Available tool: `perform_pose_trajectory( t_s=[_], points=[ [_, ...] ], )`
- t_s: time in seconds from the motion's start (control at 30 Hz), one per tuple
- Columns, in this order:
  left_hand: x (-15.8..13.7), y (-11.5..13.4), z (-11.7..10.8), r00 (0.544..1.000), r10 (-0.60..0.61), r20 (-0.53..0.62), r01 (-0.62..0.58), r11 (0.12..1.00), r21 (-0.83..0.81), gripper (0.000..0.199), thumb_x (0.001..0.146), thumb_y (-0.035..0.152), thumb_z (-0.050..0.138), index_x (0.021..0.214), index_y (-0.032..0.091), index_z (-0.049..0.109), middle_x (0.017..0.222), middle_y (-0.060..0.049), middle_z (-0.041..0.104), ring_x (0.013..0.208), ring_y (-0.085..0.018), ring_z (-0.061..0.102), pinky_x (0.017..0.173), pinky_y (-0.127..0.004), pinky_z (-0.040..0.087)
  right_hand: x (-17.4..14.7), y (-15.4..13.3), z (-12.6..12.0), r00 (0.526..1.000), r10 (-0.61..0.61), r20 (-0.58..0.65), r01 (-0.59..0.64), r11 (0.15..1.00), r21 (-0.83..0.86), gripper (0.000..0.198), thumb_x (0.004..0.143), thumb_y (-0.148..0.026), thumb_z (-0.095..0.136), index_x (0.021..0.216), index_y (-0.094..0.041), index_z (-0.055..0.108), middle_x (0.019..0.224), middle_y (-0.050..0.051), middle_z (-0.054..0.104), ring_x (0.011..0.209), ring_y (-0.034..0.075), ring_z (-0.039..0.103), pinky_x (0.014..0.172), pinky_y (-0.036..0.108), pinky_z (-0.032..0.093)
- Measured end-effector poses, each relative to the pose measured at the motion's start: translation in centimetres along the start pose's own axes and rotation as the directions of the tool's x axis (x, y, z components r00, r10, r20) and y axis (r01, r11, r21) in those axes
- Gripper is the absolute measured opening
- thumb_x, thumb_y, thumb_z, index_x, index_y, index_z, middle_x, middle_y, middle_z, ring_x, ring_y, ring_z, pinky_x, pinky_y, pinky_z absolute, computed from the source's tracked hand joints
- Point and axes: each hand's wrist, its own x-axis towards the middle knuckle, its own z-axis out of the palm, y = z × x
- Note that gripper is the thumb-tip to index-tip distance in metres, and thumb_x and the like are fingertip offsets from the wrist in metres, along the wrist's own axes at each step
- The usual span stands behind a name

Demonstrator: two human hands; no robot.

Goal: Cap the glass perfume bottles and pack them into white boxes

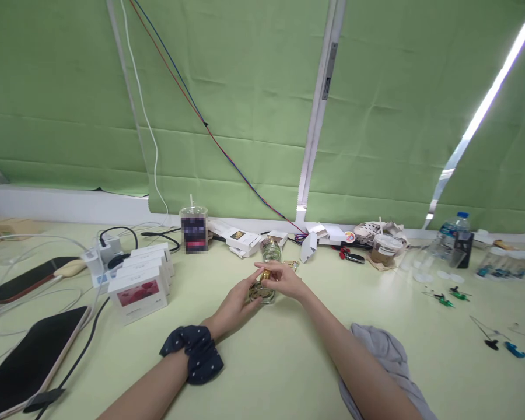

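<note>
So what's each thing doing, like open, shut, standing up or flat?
Left hand: touching the glass thing.
Right hand: pinching the gold piece.
Glass thing: half hidden, can't tell open or shut.
Water bottle: standing, cap on.
Nearest phone: flat, dark.
Straw cup: upright, lid on.
White boxes: standing.
Grey cloth: crumpled.
Green blinds: down.

Glass-and-gold piece (268, 298) mid-desk (284, 373) — partly covered by left hand (235, 302) and right hand (284, 281), finger contact unclear. Cup (194, 234) near desk's far edge: label pixelated, unreadable. White boxes (151, 312): small print too tiny. Dark-screened device (35, 361) toward near-left corner — cropped. Grey cloth (382, 341): partly behind right forearm (339, 338), bottom cropped.
</note>
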Motion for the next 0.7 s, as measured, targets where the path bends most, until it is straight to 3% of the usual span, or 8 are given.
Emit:
perform_pose_trajectory(
  t_s=[0.3, 0.7],
  points=[
    [0.04, 0.01, 0.14, 0.999, 0.045, -0.020, -0.045, 0.999, 0.012, 0.064, 0.085, 0.021, 0.054, 0.143, 0.027, 0.026, 0.138, -0.008, 0.049, 0.124, -0.024, 0.049, 0.104, -0.045, 0.040, -0.03, -0.23, -0.10, 1.000, -0.007, 0.025, 0.008, 0.999, -0.031, 0.048, 0.073, -0.016, 0.063, 0.120, -0.022, 0.063, 0.075, -0.002, 0.044, 0.060, 0.009, 0.040, 0.058, 0.024, 0.037],
    [0.30, 0.58, 0.09, 1.000, 0.007, -0.030, -0.008, 0.999, -0.038, 0.052, 0.083, 0.018, 0.055, 0.132, 0.024, 0.039, 0.129, -0.008, 0.055, 0.117, -0.023, 0.054, 0.100, -0.043, 0.044, 0.08, -0.19, -0.27, 0.999, -0.001, 0.046, 0.003, 0.999, -0.047, 0.044, 0.072, -0.024, 0.070, 0.116, -0.024, 0.066, 0.075, -0.003, 0.039, 0.059, 0.009, 0.038, 0.059, 0.025, 0.037]
  ],
)
